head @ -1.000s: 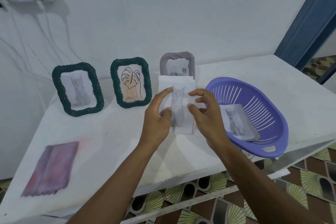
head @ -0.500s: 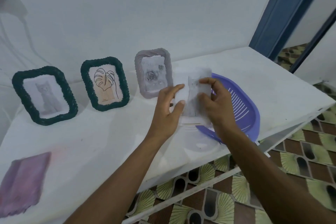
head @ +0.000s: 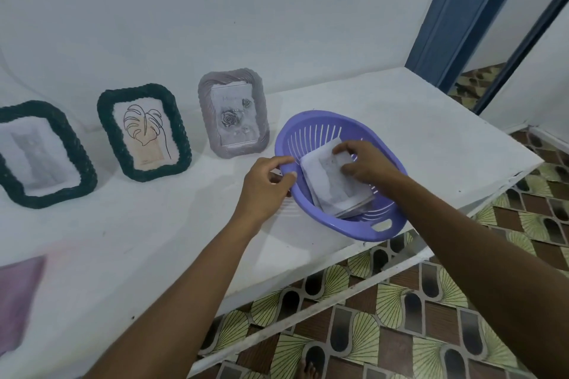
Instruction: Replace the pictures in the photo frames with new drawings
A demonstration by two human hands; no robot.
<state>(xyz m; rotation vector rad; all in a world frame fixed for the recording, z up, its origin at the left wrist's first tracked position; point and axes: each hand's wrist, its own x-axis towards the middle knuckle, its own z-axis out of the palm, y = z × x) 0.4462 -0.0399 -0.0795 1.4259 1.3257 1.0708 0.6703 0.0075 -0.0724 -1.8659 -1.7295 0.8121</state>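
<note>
Three photo frames stand along the wall: a dark green frame [head: 80,163] with a blurred cat picture, a second dark green frame [head: 106,120] with a leaf line drawing, and a grey frame [head: 204,101] with a rose drawing. To their right sits a purple slotted basket [head: 320,123]. My left hand [head: 266,183] pinches its near-left rim between thumb and forefinger. My right hand [head: 366,164] reaches into the basket and holds a white cat picture [head: 320,175] lying on a small stack of sheets.
A purple cloth [head: 15,301] lies at the table's front left. The white table [head: 431,138] ends at its right edge just past the basket, with patterned floor tiles [head: 462,317] below. A blue door frame [head: 455,9] rises at the back right.
The cat picture, held up in both hands before, has gone down into the basket with my right hand. My left hand let go of it and took the basket rim. The view swung right.
</note>
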